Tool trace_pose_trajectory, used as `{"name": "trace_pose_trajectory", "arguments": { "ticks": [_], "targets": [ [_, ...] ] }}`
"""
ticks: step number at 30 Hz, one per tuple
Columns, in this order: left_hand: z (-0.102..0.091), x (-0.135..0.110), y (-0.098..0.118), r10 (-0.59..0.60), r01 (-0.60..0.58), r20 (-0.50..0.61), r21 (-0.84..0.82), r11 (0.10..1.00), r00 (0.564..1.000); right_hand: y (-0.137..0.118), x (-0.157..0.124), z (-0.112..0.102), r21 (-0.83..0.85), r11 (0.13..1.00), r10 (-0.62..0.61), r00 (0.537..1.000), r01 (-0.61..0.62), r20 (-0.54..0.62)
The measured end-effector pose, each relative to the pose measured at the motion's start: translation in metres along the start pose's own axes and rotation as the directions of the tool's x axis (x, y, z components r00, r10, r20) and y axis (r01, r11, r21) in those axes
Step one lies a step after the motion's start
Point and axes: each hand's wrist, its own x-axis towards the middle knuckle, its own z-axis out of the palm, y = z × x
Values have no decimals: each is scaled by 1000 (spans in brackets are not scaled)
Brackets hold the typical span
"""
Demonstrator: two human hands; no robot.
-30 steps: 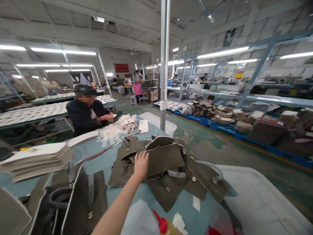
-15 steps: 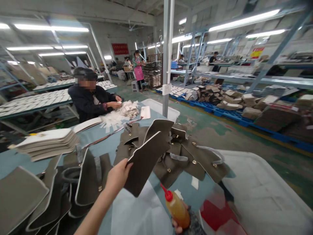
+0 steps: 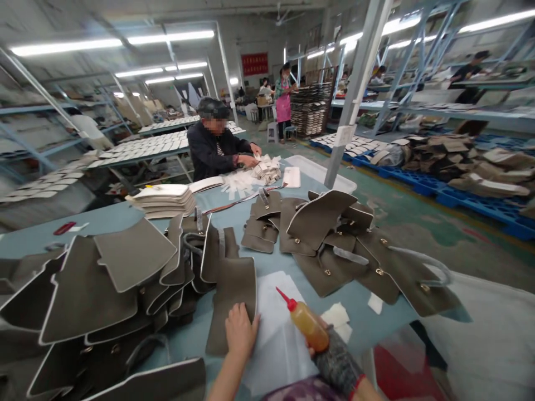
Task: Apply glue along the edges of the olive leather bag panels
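Observation:
My left hand (image 3: 241, 334) lies with its fingers flat on a dark brown bag panel (image 3: 234, 284), near the table's front edge. In my right hand (image 3: 337, 356), which wears a grey glove or sleeve, is a squeeze bottle (image 3: 310, 327) of amber liquid, tilted up to the left with its red nozzle over white sheet material (image 3: 278, 317). The panel's right edge overlaps this sheet. Left of it rises a heap of brown panels (image 3: 94, 301) with white edges. Beyond the sheet lie more brown bag pieces (image 3: 320, 220) with plastic-wrapped handles and gold-coloured fittings.
Across the blue-green table (image 3: 111, 218) a co-worker (image 3: 215, 142) handles pale strips (image 3: 265, 170). A stack of pale sheets (image 3: 163, 200) stands nearby. A grey post (image 3: 355, 89) rises behind the table. White bins (image 3: 489, 334) stand at the right. Small white scraps (image 3: 336, 316) lie beside the bottle.
My left hand has brought the raised brown panel down to the left and laid it flat on the table. The bottle is now tilted further left. The view has turned left.

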Motion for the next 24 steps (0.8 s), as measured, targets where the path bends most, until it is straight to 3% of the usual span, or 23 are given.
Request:
{"name": "trace_pose_trajectory", "arguments": {
  "ticks": [5,8,14,17,20,24],
  "targets": [
    [1,14,1,27,-26,73,-14,1000,997,5,-4,4,-63,996,-55,998,58,40],
    [2,18,1,31,-31,88,-7,1000,996,5,-3,3,-65,996,-57,998,58,18],
    [0,27,11,140,-150,106,85,985,984,3,-7,9,-133,986,-106,992,96,-68],
    [-6,32,4,143,-159,177,76,984,974,-7,-16,16,-204,958,-204,979,200,-1],
    [-2,28,-7,148,-163,240,43,986,959,-26,-24,24,-202,956,-205,977,212,56],
    [10,17,-9,178,-189,174,52,981,969,-47,-23,32,-276,922,-261,962,273,80]
  ]
}}
